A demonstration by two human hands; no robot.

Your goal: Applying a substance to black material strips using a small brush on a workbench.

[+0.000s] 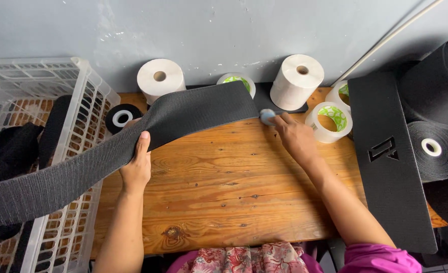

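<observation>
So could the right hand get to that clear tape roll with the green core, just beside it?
Probably yes. The right hand rests on the wooden table, fingers on a small bluish object, and the tape roll lies just beyond it with only bare wood between.

We have a single view, from a camera worn on the head, looking steeply down and forward over the wooden table (pixel 224 197) toward the grey wall (pixel 224 30) behind it. We sit close: both forearms enter from the bottom edge, and a white crate (pixel 90 86) fills the left side.
</observation>
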